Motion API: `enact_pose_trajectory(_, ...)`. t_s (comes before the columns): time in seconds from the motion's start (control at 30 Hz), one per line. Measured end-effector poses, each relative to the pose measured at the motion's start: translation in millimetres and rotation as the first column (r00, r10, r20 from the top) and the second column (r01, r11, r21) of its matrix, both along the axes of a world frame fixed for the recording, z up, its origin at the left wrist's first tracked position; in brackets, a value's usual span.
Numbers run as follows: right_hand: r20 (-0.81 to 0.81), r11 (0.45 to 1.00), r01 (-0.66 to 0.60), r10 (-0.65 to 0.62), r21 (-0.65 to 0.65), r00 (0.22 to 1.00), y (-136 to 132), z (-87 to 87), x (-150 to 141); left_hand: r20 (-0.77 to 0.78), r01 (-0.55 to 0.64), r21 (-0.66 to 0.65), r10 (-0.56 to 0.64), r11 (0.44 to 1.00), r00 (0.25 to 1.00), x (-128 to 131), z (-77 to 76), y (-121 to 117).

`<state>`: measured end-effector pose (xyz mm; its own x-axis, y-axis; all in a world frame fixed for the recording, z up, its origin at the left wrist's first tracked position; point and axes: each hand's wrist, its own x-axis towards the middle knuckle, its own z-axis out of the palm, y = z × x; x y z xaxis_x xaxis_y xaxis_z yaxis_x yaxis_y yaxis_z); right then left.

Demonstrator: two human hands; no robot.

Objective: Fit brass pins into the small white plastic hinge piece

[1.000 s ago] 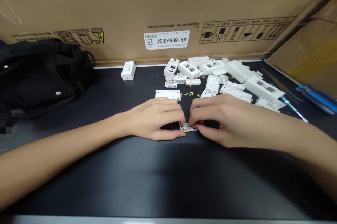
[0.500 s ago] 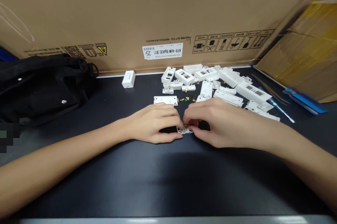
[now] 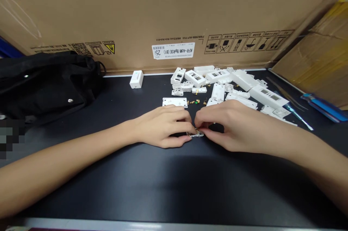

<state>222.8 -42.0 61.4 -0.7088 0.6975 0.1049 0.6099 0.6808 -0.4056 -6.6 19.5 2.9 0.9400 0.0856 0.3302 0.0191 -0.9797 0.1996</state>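
Note:
A small white plastic switch base point(image 3: 196, 134) with brass-coloured metal bits lies on the dark table, held between my hands. My left hand point(image 3: 168, 126) grips its left end, the thumb at the near side and the fingers on top. My right hand point(image 3: 221, 124) pinches at its right end, fingertips bent down over the top and thumb low. Whether a small metal part sits between the right fingertips is hidden. Just beyond are loose brass pieces point(image 3: 197, 101) with a green bit among them, and a flat white plate point(image 3: 174, 102) behind my left fingers.
Several white switch housings and covers point(image 3: 241, 80) are heaped at the back right. A screwdriver point(image 3: 299, 116) and a blue-handled tool point(image 3: 324, 108) lie right of them. A white box-shaped switch point(image 3: 136, 79) stands alone. A black bag point(image 3: 51, 86) is at left; a large cardboard carton point(image 3: 174, 10) walls the back.
The view has shifted slightly, so everything appears a little further right. My left fingers have moved further over the switch base, covering more of it; both hands stay on it.

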Motion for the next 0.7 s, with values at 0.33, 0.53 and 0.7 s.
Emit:
enact_pose_trajectory(0.33,0.054,0.999,-0.036,0.035,0.017,0.998,2.3,-6.4,5.7,0.023,-0.017,0.007,0.017,1.0,1.0,-1.4,0.2,0.2)
enact_pose_trajectory(0.53,0.081,1.0,-0.011,0.009,0.025,0.997,5.5,-2.8,9.6,0.018,-0.026,-0.048,0.027,0.998,0.999,-0.8,-0.7,1.1)
enact_pose_trajectory(0.7,0.107,0.997,0.016,-0.025,0.081,0.994,6.3,1.2,13.5,0.265,-0.045,-0.101,0.07,0.994,0.962,-6.3,11.5,6.3)
